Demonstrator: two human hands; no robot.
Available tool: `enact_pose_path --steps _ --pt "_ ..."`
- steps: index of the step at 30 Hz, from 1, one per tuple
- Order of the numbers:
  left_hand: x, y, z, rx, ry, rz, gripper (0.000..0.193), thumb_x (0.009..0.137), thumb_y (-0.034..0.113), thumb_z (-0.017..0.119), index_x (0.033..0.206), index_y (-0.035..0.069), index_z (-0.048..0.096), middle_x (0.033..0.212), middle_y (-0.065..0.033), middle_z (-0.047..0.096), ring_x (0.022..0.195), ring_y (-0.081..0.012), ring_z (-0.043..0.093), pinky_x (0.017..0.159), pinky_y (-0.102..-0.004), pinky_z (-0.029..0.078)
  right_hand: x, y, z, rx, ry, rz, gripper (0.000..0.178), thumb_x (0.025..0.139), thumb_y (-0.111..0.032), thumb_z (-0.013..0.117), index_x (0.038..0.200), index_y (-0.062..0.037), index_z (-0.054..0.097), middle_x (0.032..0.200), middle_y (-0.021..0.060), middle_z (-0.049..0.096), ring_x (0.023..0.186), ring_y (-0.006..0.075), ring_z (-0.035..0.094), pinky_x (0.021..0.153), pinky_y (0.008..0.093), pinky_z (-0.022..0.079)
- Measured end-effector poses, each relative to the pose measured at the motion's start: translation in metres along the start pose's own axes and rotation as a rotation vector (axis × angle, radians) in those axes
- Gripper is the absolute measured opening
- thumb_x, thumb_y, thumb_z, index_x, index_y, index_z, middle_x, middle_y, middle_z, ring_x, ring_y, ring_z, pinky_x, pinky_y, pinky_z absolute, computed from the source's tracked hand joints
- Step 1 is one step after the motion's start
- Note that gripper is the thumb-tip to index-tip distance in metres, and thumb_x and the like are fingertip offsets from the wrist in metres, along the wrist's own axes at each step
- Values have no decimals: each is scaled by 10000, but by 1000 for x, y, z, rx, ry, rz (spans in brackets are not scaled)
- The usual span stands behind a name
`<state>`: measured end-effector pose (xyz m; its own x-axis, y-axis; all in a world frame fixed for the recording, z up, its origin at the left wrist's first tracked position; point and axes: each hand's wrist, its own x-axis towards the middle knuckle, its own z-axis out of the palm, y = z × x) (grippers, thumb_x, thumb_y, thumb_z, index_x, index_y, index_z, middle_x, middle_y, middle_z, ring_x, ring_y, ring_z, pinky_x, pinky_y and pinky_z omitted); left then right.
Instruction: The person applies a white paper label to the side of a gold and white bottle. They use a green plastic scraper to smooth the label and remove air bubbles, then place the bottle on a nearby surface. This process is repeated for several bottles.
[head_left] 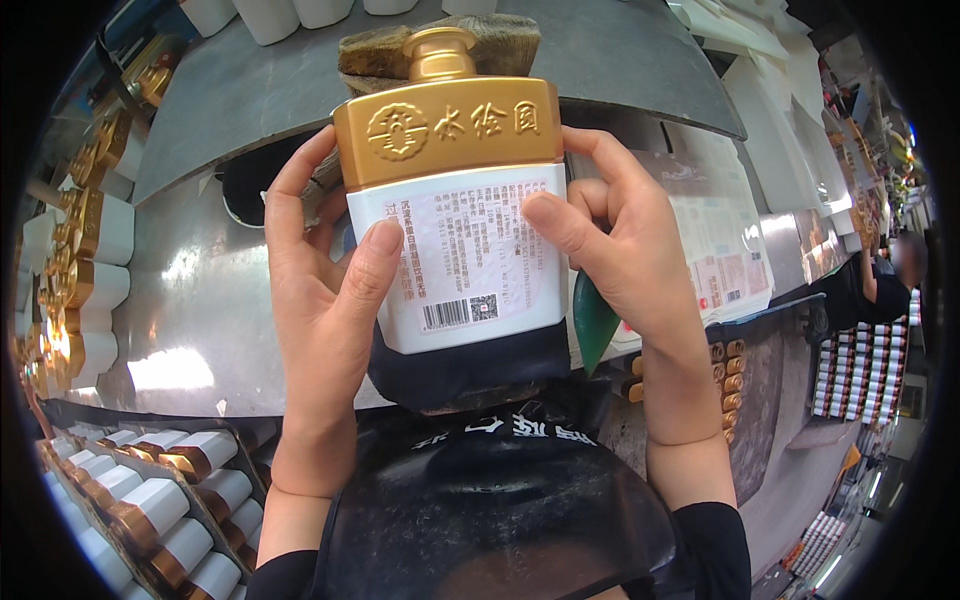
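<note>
We hold flat bottle (pixel 450 190) upright at frame centre, both hands clasping it: left hand (pixel 325 300) and right hand (pixel 625 250) on sides, thumbs pressed on white label. Gold shoulder and cap, white body, dark base resting on dark apron (pixel 500 500). Steel table (pixel 200 310) behind. Crate of similar bottles (pixel 150 500) lower left; label sheets (pixel 720 250) right.
</note>
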<state>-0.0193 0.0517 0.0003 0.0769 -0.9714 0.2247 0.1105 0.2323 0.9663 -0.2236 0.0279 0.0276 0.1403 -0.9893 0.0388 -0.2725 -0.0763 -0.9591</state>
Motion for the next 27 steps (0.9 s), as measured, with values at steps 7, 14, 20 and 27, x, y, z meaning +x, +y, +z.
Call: enact_pose_path --steps 7,14,20,27 --pt "-1 0 3 83 35 4 605 895 160 620 1391 -18 322 1314 -131 425 1159 -202 454 987 -327 407 2 1 2 -17 -3 13 577 818 -288 743 1197 87 522 502 -27 450 480 24 406 460 210 292" --pt "0 -2 -9 33 -65 -6 673 874 124 620 1430 -17 267 1373 -149 371 1236 -227 419 1022 -365 400 13 11 -15 205 -56 -30 420 930 -297 609 1164 50 577 599 -44 521 563 22 471 482 195 352" --pt "-16 -3 -9 -17 -182 -10 954 761 125 706 1501 39 110 1409 -202 368 1292 -289 421 1073 -395 360 10 -4 -60 254 332 -64 388 985 -319 519 1143 27 596 854 15 630 824 76 601 756 200 491" --pt "-19 -4 -14 47 -185 -16 1046 719 164 767 1511 57 92 1436 -192 354 1327 -298 387 1084 -410 349 3 -53 7 -577 -121 -646 263 792 -46 737 1044 6 684 942 61 662 857 120 612 773 217 476"
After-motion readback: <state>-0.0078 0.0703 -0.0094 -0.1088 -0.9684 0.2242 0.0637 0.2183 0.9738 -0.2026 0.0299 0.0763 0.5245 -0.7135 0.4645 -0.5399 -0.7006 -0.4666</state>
